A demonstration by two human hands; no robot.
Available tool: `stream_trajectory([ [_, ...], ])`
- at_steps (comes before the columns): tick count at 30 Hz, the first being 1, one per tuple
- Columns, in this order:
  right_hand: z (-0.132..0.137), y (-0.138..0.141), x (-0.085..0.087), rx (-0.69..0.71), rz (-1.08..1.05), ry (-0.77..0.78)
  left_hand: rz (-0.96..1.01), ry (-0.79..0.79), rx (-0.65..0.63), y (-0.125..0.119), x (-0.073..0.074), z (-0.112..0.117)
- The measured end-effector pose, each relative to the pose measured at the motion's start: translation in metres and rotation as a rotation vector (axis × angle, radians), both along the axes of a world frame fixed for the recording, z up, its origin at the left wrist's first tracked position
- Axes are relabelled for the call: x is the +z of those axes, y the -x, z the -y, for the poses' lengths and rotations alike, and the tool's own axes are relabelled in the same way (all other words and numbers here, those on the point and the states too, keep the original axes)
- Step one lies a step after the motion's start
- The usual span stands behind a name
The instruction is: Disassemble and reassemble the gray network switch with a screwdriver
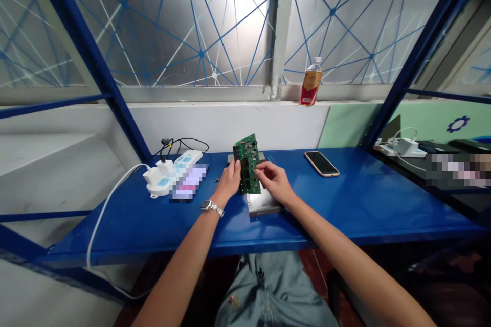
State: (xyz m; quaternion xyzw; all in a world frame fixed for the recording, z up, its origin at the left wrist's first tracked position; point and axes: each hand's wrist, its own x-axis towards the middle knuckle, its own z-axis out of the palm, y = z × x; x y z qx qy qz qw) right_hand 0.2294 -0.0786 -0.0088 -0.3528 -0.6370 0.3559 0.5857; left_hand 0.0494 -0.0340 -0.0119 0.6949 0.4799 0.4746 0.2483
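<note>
A green circuit board (251,156) with black components is held up, tilted, over the blue desk. My left hand (229,179) grips its left edge, thumb against the board. My right hand (274,180) has its fingertips pinched together at the board's right side; whether they hold the edge or some small part there is too small to tell. Beneath the board and my right hand lies a flat silver metal case (264,205), partly covered by both. A watch (209,205) sits on my left wrist.
Left on the blue desk (337,209) are a white power strip (187,158) with plugs and cables, and a blurred-out phone (190,184). Another phone (322,163) lies to the right. A drink bottle (310,83) stands on the window ledge. Blue frame posts flank the desk.
</note>
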Motion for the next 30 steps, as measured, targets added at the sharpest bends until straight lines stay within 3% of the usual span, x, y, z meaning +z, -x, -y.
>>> stream_trajectory([
  [4, 0.005, 0.006, -0.003, -0.048, 0.094, -0.086, 0.034, 0.018, -0.032, -0.002, -0.003, 0.001],
  [10, 0.008, 0.011, -0.002, -0.019, 0.180, -0.138, 0.180, 0.075, -0.210, -0.008, -0.009, -0.001],
  [21, 0.007, 0.009, -0.004, -0.022, 0.132, -0.110, 0.155, 0.091, -0.171, -0.007, -0.003, 0.001],
  [25, 0.003, 0.005, -0.006, -0.065, 0.095, -0.078, 0.137, 0.132, -0.125, -0.003, -0.001, 0.000],
  [30, -0.003, -0.005, -0.003, -0.148, 0.009, -0.010, 0.236, 0.146, -0.172, 0.003, -0.004, -0.005],
])
